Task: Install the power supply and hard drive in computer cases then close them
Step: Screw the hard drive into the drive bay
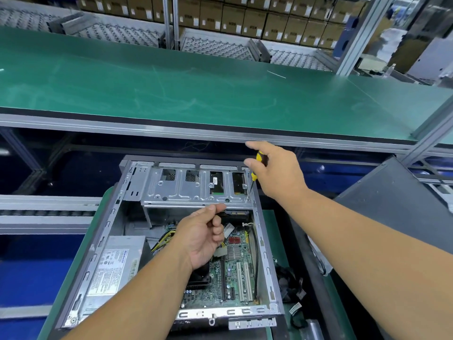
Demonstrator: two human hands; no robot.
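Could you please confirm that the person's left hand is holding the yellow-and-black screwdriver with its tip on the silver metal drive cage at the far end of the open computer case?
Not quite: it is the right hand, not the left, that holds the yellow-and-black screwdriver, as the head view shows. Its tip does sit on the silver metal drive cage at the far end of the open computer case.

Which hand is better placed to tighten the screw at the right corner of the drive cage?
The right hand. It grips the screwdriver, whose tip sits at the drive cage corner. The left hand is curled over the motherboard without a tool.
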